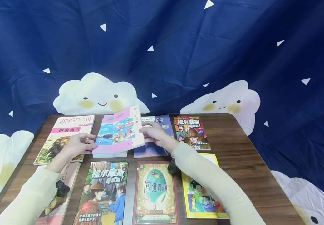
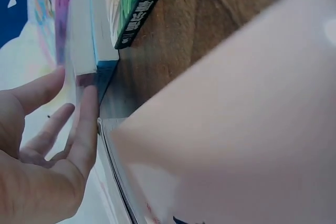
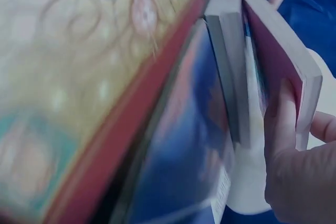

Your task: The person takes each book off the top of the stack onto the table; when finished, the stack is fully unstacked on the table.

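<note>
My right hand (image 1: 158, 135) pinches the right edge of a pink-and-white paperback book (image 1: 125, 128), thumb on one side and fingers on the other. That book is tilted, its right side raised above a small stack of books topped by one with a blue sea cover (image 1: 104, 132). In the right wrist view a gap shows between the raised book (image 3: 286, 51) and the stacked books (image 3: 231, 72). At the stack's left edge is my left hand (image 1: 79, 145), its fingers fairly straight. In the left wrist view its fingertips (image 2: 90, 98) touch the ends of the books.
The JINGDIAN book (image 1: 62, 137) lies left of the stack, a dark blue book (image 1: 153, 150) right of it, and a red detective book (image 1: 192, 132) farther right. In front lie a pink book (image 1: 66, 184), another detective book (image 1: 103, 193), a green-and-gold book (image 1: 155, 193) and a yellow-edged book (image 1: 188, 200).
</note>
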A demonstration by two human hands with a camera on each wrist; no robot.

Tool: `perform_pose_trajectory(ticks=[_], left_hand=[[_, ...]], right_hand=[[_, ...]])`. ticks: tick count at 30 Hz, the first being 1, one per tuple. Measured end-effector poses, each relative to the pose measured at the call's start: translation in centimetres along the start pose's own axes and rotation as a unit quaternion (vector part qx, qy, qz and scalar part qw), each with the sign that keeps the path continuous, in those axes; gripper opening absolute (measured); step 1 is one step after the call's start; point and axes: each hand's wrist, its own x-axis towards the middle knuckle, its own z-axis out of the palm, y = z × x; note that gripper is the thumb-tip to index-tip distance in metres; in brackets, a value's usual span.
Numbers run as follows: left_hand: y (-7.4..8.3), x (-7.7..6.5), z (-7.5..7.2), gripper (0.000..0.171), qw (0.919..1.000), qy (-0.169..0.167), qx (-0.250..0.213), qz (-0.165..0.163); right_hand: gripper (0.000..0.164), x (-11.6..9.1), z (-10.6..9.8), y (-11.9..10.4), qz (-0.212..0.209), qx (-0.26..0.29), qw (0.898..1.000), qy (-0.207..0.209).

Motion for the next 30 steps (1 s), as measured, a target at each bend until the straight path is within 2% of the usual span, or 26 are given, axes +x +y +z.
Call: perform_pose_trajectory(ticks=[3, 7, 14, 18, 21, 26, 30], left_hand=[[-0.1, 0.1, 0.3, 0.063, 1.0, -0.002, 0.001, 0.008], [-0.1, 0.3, 0.6, 0.06, 1.0, -0.003, 0.003, 0.007], [-0.2, 0.3, 0.6, 0.059, 1.0, 0.003, 0.003, 0.002], [-0.3, 0.4, 0.6, 0.059, 1.0, 0.003, 0.0, 0.0], [-0.4, 0.4, 0.6, 0.06, 1.0, 0.001, -0.001, -0.002], [-0.5, 0.5, 0.7, 0.06, 1.0, 0.0, -0.004, -0.003], [-0.5, 0.5, 0.7, 0.06, 1.0, 0.0, -0.002, -0.001]], right_hand=[[0.049, -0.9, -1.9, -0.5, -0.01, -0.009, 1.0, 0.01], [0.051, -2.3, -4.9, -0.8, -0.016, 0.006, 1.0, 0.025], [0.059, -5.7, -11.6, -1.0, -0.027, 0.041, 0.998, 0.028], [0.063, -7.9, -15.7, -1.0, -0.033, 0.06, 0.997, 0.046], [0.056, -9.7, -18.8, -0.8, -0.042, 0.07, 0.995, 0.054], [0.024, -12.5, -24.0, -0.4, -0.061, 0.08, 0.993, 0.057], [0.029, -13.9, -28.2, 0.3, -0.076, 0.062, 0.993, 0.062]])
